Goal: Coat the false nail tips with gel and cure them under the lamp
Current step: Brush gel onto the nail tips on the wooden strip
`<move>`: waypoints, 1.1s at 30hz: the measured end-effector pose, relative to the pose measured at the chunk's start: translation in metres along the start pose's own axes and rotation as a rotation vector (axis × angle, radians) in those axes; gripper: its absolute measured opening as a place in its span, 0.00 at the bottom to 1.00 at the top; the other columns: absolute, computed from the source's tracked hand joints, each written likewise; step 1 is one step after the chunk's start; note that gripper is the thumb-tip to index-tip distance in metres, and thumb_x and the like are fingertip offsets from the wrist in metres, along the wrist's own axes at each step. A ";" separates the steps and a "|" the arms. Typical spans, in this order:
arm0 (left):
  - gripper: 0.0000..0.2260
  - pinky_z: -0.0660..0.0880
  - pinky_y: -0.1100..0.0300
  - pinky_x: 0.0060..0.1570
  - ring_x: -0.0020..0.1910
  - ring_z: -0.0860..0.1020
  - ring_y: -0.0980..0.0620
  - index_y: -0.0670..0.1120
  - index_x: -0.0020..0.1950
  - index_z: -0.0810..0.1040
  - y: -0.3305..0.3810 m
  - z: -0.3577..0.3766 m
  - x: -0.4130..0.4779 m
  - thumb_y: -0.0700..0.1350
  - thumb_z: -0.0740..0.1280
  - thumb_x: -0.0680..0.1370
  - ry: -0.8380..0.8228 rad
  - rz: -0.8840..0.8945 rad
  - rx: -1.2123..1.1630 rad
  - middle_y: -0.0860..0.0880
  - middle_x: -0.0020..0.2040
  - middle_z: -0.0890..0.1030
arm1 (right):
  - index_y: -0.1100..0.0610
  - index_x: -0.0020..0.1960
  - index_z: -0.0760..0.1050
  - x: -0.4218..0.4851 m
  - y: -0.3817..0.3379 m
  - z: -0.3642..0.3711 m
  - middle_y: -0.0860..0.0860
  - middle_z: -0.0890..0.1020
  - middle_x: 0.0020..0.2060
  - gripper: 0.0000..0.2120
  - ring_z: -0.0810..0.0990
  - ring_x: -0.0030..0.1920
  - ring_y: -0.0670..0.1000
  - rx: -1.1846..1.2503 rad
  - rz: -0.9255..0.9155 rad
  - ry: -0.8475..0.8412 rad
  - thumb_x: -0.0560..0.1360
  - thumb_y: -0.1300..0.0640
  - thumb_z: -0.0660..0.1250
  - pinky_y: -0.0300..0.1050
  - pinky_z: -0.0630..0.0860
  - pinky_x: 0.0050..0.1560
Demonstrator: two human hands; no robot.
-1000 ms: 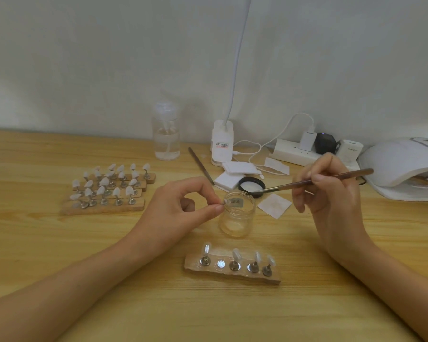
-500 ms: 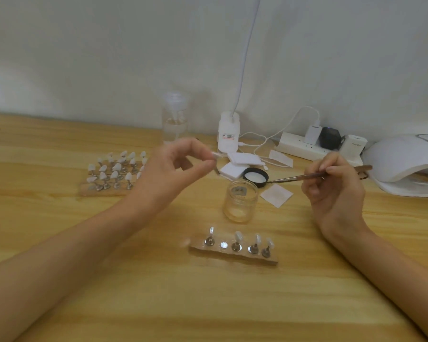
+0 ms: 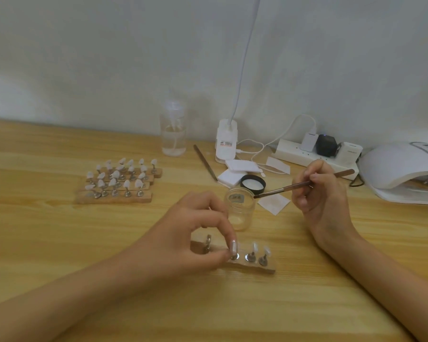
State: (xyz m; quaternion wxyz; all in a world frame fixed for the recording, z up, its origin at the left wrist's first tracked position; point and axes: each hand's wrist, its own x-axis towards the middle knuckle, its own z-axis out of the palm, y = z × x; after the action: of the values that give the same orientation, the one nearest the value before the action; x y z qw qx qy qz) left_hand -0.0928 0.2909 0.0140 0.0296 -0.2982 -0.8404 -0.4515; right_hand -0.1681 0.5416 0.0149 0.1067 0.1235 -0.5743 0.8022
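Several racks of tips (image 3: 119,180) wait on the bench (image 3: 59,243) — judged uncoated. Left hand (image 3: 200,233) grip pinches a tip stand (image 3: 233,250) on the near strip (image 3: 252,267); right hand (image 3: 319,193) grip clamps the brush (image 3: 282,190). Lamp (image 3: 403,169) curing of this strip is not yet done.

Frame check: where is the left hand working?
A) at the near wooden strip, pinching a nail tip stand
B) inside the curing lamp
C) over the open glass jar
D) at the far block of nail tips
A: the left hand pinches a nail tip stand on the near wooden strip, in front of the glass jar, while the right hand holds the brush off to the side.
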 end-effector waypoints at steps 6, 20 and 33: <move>0.07 0.67 0.71 0.47 0.53 0.72 0.56 0.57 0.40 0.83 -0.008 0.003 0.001 0.44 0.76 0.71 0.012 -0.065 0.070 0.60 0.48 0.75 | 0.58 0.40 0.68 0.001 0.000 0.000 0.49 0.75 0.28 0.13 0.71 0.26 0.45 -0.003 0.002 -0.010 0.79 0.69 0.51 0.36 0.67 0.24; 0.04 0.73 0.63 0.41 0.43 0.77 0.50 0.55 0.42 0.80 -0.011 -0.001 -0.006 0.46 0.72 0.73 -0.029 -0.138 -0.018 0.55 0.43 0.80 | 0.57 0.41 0.69 0.000 0.001 0.001 0.50 0.74 0.28 0.13 0.72 0.27 0.45 -0.010 0.016 0.001 0.79 0.68 0.51 0.35 0.68 0.24; 0.06 0.69 0.71 0.38 0.41 0.76 0.57 0.53 0.41 0.80 -0.012 0.001 -0.017 0.42 0.73 0.73 0.069 -0.162 0.047 0.56 0.42 0.80 | 0.56 0.40 0.71 0.000 0.002 0.000 0.50 0.75 0.30 0.14 0.73 0.28 0.45 0.010 0.043 0.011 0.80 0.66 0.52 0.34 0.68 0.23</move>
State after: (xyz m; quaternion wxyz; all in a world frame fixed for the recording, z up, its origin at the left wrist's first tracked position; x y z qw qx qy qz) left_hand -0.0844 0.2790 -0.0010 0.0289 -0.2129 -0.8706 -0.4426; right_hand -0.1688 0.5415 0.0131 0.0923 0.1072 -0.5723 0.8077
